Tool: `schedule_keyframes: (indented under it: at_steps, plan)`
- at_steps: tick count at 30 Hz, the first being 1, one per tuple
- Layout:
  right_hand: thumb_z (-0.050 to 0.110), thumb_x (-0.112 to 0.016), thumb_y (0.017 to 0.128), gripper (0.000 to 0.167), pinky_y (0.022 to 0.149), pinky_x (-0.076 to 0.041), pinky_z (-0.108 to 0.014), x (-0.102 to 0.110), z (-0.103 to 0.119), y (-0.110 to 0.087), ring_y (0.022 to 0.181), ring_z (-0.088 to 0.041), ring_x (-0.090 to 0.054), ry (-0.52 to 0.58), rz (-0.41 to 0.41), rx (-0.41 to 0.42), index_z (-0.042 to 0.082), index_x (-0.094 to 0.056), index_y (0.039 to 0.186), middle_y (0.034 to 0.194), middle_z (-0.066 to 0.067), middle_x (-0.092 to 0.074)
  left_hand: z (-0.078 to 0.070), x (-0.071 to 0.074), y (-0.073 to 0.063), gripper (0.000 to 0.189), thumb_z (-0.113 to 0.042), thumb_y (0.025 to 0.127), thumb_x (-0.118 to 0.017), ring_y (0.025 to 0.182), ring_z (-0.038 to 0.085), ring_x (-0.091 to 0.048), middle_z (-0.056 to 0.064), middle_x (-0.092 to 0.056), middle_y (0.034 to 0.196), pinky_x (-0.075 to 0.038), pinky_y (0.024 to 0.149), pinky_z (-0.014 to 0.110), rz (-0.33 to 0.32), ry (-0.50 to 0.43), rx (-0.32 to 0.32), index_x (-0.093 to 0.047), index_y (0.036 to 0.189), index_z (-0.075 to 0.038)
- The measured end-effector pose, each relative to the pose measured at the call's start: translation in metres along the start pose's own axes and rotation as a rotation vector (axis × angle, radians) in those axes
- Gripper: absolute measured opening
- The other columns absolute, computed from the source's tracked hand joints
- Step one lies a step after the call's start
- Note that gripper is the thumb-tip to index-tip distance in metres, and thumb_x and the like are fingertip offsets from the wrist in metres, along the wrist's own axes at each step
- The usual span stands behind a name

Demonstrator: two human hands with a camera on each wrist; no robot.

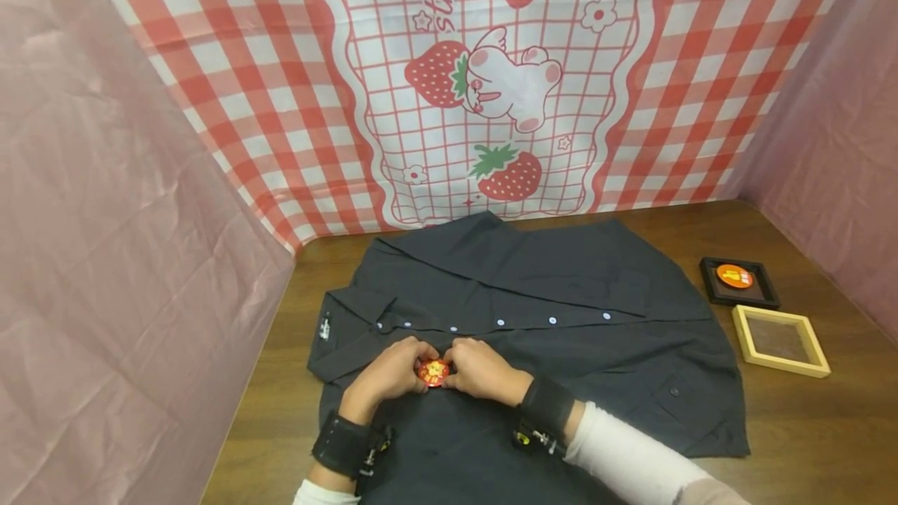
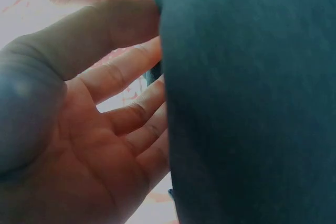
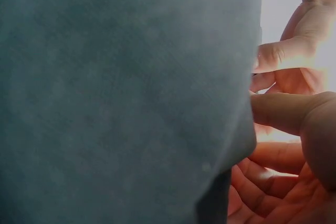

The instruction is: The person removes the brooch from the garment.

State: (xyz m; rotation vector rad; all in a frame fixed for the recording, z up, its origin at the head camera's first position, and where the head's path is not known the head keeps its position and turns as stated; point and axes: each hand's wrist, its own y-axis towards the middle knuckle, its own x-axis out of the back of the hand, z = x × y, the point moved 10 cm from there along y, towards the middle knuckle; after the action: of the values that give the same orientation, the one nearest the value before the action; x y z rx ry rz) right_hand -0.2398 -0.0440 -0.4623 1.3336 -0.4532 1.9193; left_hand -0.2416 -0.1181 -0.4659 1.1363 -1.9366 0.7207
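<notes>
Pinching a round red badge by opposite edges between curled, barely parted fingers of left hand and right hand, over a dark shirt on a wooden counter, well apart from a black frame and yellow frame.

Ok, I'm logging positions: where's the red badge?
In the head view, the red badge is low, just left of centre, held between the left hand and right hand, below the shirt buttons.

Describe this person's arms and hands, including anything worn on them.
The left hand and right hand are ungloved. On the wide black left wristband and matching right wristband sit a small left device and right device with metallic parts, the latter with a yellow spot. The left sleeve and right sleeve are mostly white.
</notes>
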Motion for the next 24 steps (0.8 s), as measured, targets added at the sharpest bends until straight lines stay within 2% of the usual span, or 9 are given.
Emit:
schedule_keyframes:
  at_steps: [7, 12, 20, 24]
  plan:
    - [0.024, -0.078, 0.081, 0.017, 0.058, -0.041, -0.025, 0.002, -0.002, -0.001, 0.065, -0.01, -0.049, 0.042, 0.009, 0.005, 0.009, -0.076, 0.088, 0.073, 0.002, -0.057, 0.004, 0.005, -0.001, 0.029, -0.002, 0.069, -0.081, 0.075, 0.012, -0.057, 0.003, -0.067, 0.083, -0.045, 0.064, 0.025, 0.004, -0.047, 0.032, -0.073, 0.096, -0.005]
    - [0.023, -0.074, 0.085, 0.015, 0.059, -0.04, -0.025, 0.002, -0.004, -0.003, 0.065, -0.01, -0.048, 0.072, 0.022, 0.01, 0.009, -0.076, 0.089, 0.072, 0.001, -0.058, 0.007, 0.007, -0.001, 0.022, -0.005, 0.073, -0.079, 0.074, 0.009, -0.058, 0.003, -0.071, 0.085, -0.046, 0.064, 0.023, 0.005, -0.064, 0.03, -0.075, 0.095, -0.005]
    - [0.019, -0.069, 0.089, 0.013, 0.057, -0.04, -0.022, 0.003, -0.011, -0.003, 0.064, -0.008, -0.05, 0.139, 0.02, -0.002, 0.009, -0.078, 0.092, 0.075, 0.001, -0.062, 0.015, 0.008, 0.001, 0.013, -0.012, 0.082, -0.075, 0.077, 0.01, -0.064, 0.004, -0.075, 0.089, -0.052, 0.068, 0.027, -0.009, -0.153, 0.067, -0.076, 0.093, -0.006]
    - [0.018, -0.069, 0.09, 0.013, 0.057, -0.04, -0.021, 0.006, -0.011, -0.003, 0.063, -0.007, -0.049, 0.149, 0.009, 0.007, 0.009, -0.078, 0.092, 0.074, 0.001, -0.061, 0.014, 0.01, 0.002, 0.013, -0.015, 0.084, -0.075, 0.079, 0.011, -0.064, 0.004, -0.075, 0.091, -0.052, 0.07, 0.029, -0.018, -0.155, 0.065, -0.076, 0.094, -0.006]
